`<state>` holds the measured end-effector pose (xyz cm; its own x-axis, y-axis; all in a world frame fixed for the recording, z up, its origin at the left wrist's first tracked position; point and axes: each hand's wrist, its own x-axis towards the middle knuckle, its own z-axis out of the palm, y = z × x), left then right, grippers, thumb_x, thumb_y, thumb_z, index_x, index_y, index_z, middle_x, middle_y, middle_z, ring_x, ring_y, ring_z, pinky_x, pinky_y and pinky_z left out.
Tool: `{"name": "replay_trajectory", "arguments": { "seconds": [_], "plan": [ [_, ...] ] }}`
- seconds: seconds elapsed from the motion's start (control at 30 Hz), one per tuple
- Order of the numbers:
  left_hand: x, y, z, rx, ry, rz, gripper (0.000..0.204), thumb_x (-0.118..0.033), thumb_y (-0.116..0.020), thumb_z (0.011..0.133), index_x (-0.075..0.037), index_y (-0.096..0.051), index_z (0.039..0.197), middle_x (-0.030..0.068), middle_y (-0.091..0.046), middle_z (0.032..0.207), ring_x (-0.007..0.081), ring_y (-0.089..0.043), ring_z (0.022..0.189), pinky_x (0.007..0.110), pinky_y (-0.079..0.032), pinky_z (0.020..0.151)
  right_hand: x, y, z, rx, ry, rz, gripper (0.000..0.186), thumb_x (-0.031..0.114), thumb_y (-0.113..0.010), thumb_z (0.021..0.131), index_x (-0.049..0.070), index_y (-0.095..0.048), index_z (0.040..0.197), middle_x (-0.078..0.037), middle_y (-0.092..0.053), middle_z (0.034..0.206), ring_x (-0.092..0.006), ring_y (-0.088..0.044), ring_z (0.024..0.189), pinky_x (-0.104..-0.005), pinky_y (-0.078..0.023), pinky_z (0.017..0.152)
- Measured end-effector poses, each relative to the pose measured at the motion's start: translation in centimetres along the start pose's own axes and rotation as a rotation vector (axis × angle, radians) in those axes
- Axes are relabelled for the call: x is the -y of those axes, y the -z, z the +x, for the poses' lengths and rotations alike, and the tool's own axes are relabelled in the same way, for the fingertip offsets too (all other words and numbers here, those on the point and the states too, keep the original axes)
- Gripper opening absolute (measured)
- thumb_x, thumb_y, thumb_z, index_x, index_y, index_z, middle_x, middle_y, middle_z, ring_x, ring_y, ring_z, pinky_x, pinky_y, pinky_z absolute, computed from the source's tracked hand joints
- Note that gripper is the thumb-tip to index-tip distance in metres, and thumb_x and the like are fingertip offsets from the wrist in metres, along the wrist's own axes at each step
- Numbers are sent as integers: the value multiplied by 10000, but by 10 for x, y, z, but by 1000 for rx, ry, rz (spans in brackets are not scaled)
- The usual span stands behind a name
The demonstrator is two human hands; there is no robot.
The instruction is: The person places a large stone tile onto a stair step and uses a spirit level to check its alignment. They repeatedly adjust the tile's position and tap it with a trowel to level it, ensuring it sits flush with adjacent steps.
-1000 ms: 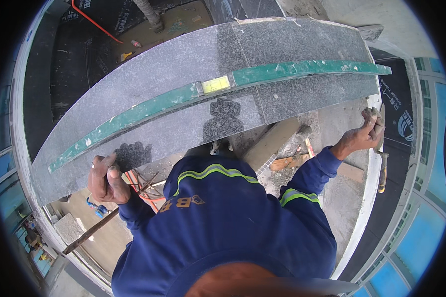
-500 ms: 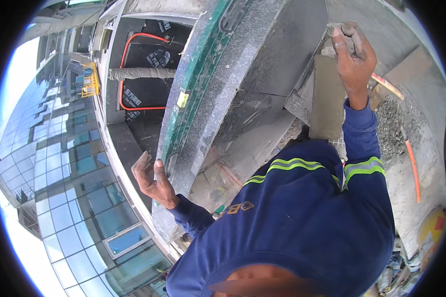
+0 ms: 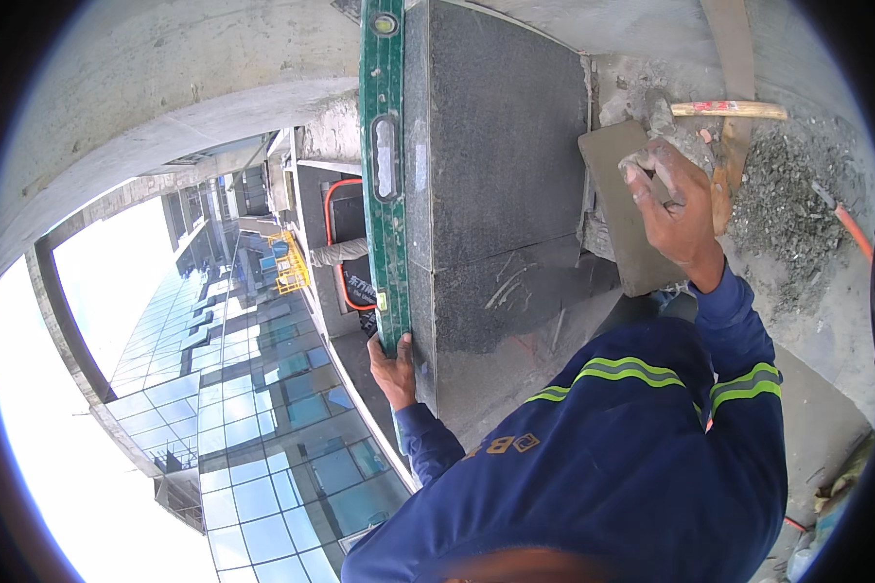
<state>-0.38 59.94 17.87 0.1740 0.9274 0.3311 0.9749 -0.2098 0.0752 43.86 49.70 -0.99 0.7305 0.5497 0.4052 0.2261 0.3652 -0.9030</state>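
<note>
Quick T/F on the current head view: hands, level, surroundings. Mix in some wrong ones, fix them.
1. The left hand grips the green spirit level. True.
2. The right hand grips the level too. False: it is apart from the level, in front of the grey board in this view.
3. A wooden handle lies near the grey rubble. True.
4. The right sleeve has plain orange bands. False: they are yellow-green and grey.
5. An orange-red hose shows left of the level in the picture. True.
</note>
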Motion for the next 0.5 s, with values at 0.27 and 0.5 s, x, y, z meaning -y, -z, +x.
{"name": "replay_trajectory", "arguments": {
  "seconds": [0.27, 0.5],
  "plan": [
    [-14, -1, 2, -2, -18, -21, 389, -280, -827, 883, 7, -603, 1021, 133, -670, 868, 218, -606, 799, 374, -489, 764, -15, 15, -6, 8, -54, 34, 125, 68, -713, 899, -21, -624, 897, -166, -608, 784, -341, -592, 674, -407, -464, 621],
    [-9, 10, 3, 142, 106, -115, 397, -249, -845, 860, 24, -603, 1018, 127, -676, 893, 206, -617, 856, 355, -492, 807, -22, 8, 11, 122, -29, -22, 116, 57, -709, 890, -19, -621, 889, -175, -597, 775, -364, -591, 685, -426, -463, 627]
  ]
}}
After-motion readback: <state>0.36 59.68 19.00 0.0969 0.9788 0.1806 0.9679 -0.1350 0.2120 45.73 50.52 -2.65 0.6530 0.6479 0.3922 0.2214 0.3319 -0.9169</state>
